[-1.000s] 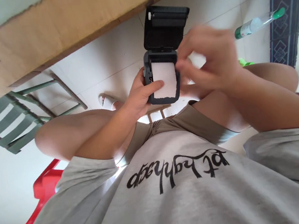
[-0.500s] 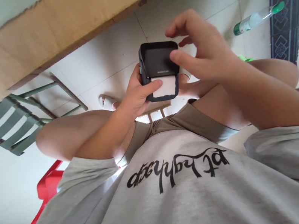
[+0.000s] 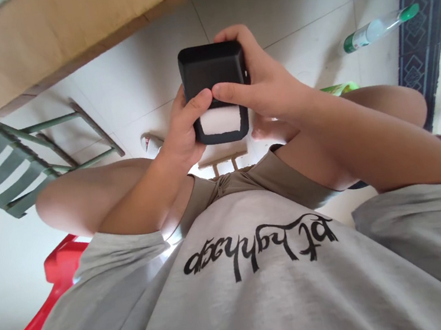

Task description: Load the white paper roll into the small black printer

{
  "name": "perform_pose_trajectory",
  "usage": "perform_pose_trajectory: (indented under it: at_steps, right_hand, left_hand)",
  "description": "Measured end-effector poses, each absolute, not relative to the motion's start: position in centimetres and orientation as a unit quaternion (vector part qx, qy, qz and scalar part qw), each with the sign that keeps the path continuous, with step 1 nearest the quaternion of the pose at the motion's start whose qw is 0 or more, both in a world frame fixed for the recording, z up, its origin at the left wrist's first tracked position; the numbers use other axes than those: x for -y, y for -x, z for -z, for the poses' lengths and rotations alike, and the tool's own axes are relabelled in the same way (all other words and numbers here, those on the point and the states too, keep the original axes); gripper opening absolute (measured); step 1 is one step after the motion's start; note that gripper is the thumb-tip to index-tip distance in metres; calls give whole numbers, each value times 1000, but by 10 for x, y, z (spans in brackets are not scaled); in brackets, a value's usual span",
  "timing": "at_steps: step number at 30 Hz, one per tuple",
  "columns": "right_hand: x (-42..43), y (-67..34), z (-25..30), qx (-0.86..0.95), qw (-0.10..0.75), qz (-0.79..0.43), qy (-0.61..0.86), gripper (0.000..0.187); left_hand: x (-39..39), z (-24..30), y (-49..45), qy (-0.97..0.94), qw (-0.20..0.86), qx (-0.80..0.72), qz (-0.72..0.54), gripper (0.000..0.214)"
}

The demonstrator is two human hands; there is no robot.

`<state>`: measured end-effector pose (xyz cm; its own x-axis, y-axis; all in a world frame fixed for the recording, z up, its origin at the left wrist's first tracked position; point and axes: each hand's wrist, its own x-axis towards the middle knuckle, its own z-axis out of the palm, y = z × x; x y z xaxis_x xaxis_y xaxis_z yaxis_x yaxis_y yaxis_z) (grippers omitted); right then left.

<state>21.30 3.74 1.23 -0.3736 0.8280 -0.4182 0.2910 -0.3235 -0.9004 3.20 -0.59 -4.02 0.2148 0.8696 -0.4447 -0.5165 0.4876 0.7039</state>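
A black label printer point(image 3: 210, 65) with rounded corners is held up in front of my lap. White paper point(image 3: 220, 121) shows in its lower part, against the black front rim. My left hand point(image 3: 184, 128) grips the printer's left side, its thumb on top near the edge of the black cover. On the other side my right hand point(image 3: 262, 76) is wrapped round the right edge, index finger at the far corner and thumb across the cover. The two thumb tips nearly meet. Most fingers of both hands are hidden behind the printer.
A wooden bed edge point(image 3: 70, 49) runs across the top left. Beneath it stands a green folding stool point(image 3: 14, 171). A plastic bottle point(image 3: 379, 30) with a green cap lies on the tiled floor at right. Something red point(image 3: 63, 261) is behind my left arm.
My right hand, which was raised open beside the printer, has closed round its right side. The printer has moved slightly left and up, and its cover now sits squarer to me.
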Motion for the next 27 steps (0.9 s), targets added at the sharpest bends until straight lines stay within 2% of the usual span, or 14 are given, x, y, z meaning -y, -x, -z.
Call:
perform_pose_trajectory:
  at_steps: [6,11,16,22,27]
  right_hand:
    - [-33,-206,-24,552,194,-608,536,67]
    - [-37,-189,-22,573,162,-579,556,64]
    - [-37,-175,-21,564,182,-597,541,64]
    - [-41,-162,-18,582,142,-588,544,65]
    - [-43,-161,-11,596,148,-590,524,67]
  left_hand:
    - [8,42,-29,-214,743,-429,-468,40]
    - [7,42,-18,-228,735,-435,-468,48]
    - [10,42,-7,-225,715,-482,-453,57]
    - [14,50,7,-220,713,-472,-470,58]
    - [16,55,9,-215,712,-452,-493,58]
